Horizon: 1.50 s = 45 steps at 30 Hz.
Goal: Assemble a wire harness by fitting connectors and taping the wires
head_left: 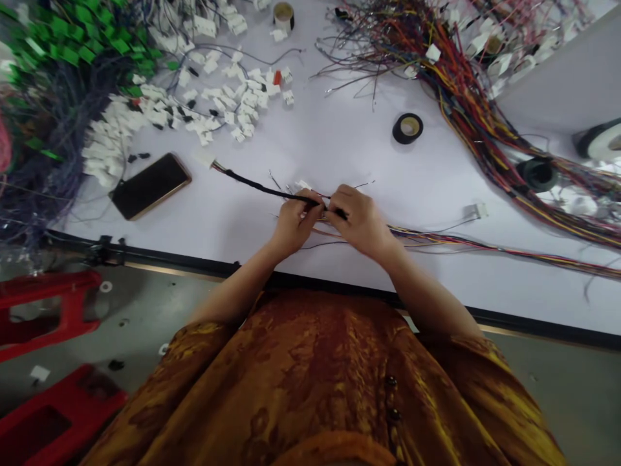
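Near the table's front edge, my left hand is closed on a wire harness wrapped in black tape. The harness runs up and left to a white connector, with a few bare coloured wires just before it. Right beside it, my right hand pinches at the same harness, fingertips almost touching the left ones. A dark piece, perhaps tape, shows under the right fingers; its kind is unclear. Loose wires pass beneath both hands and stretch off to the right. A small white connector lies beyond my right hand.
A phone lies left, below a heap of white connectors. Green connectors pile up at the far left. A black tape roll sits behind my hands. A thick wire bundle crosses the right. Red stools stand below.
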Motion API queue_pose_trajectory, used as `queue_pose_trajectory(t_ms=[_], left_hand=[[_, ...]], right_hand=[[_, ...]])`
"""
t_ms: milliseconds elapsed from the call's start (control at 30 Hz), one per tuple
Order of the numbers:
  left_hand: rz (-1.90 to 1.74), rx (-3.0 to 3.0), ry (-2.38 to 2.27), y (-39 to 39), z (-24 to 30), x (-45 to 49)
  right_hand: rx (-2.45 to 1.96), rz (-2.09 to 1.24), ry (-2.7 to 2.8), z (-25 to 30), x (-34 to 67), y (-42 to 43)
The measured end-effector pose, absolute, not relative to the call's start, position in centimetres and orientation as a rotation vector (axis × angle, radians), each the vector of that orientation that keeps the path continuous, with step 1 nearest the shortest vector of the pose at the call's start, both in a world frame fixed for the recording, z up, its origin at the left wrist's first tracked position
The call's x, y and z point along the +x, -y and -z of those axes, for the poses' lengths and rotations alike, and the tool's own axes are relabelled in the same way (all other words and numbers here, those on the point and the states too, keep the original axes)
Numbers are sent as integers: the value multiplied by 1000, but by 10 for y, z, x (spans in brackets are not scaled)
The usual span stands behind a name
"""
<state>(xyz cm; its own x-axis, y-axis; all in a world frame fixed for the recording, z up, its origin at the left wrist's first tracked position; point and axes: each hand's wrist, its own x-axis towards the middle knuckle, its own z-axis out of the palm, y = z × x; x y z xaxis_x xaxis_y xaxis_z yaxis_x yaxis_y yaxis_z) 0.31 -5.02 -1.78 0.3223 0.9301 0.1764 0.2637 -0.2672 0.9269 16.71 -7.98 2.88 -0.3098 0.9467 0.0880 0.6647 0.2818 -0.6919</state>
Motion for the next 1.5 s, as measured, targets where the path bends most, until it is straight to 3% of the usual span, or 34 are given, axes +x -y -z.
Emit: queue_pose_trajectory(t_ms=[67,133,167,300,433,667,967,1200,1333,1500], left_hand=[[-989,1618,-1158,44,24,6],[-980,1455,-1188,37,28,7],[-968,1378,-1168,34,29,7],[-871,1252,-1023,32,20,-1],[-856,1275,-998,34,10,-5],[-934,1617,-1038,17,-6,1],[-675,2008,-1057,11,-20,-47],[-713,2156,-1179,-24,-12,-77],[-809,2143,-1296,-46,-8,-89],[-801,2308,-1140,4,1,-43]], right_hand=[[-1174,-637,2256,-35,142,100],[-671,-697,2417,-38,127,114],[-640,-735,2445,-36,129,115],[-1692,-479,1917,-8,201,79],[-2027,-204,1676,12,265,46],[-1485,-897,1841,-20,178,61],[-1344,-1408,1375,-29,168,39],[-1377,-1561,1385,-11,176,18],[-1537,-1457,1523,-7,189,8],[-1550,-1335,1307,-6,199,-5]])
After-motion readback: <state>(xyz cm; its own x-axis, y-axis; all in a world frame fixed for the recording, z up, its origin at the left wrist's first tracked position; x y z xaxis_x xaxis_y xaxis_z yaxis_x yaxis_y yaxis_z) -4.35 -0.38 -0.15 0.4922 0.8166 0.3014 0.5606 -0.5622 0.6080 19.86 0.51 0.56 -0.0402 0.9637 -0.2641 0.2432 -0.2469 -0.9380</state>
